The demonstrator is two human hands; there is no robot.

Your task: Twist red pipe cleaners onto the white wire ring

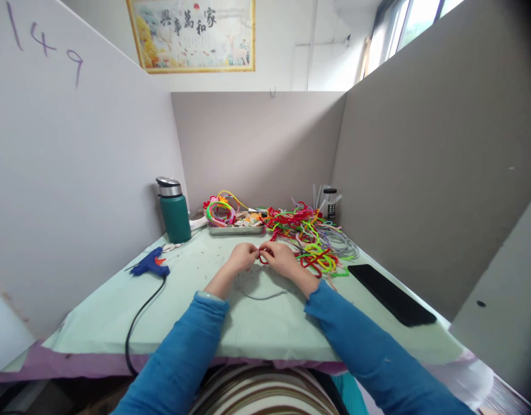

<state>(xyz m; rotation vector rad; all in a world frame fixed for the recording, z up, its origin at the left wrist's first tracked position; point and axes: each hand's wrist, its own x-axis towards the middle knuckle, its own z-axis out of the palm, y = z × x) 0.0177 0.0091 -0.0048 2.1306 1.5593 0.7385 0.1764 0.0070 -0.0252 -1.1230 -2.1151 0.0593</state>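
My left hand (243,257) and my right hand (281,258) meet over the middle of the table, fingertips pinched close together. Between them shows a small bit of red pipe cleaner (262,259), mostly hidden by the fingers. Both hands are closed on it. A thin grey strand (265,298) curves across the cloth just below the hands. Beyond my right hand spreads a tangled heap of pipe cleaners (298,225) in red, yellow, green and grey.
At the left lie a blue glue gun (151,263) with a black cord and a standing green bottle (174,213). A metal tray (235,230) at the back bears craft pieces. A black phone-like slab (390,294) lies right. Partitions (257,144) enclose the table.
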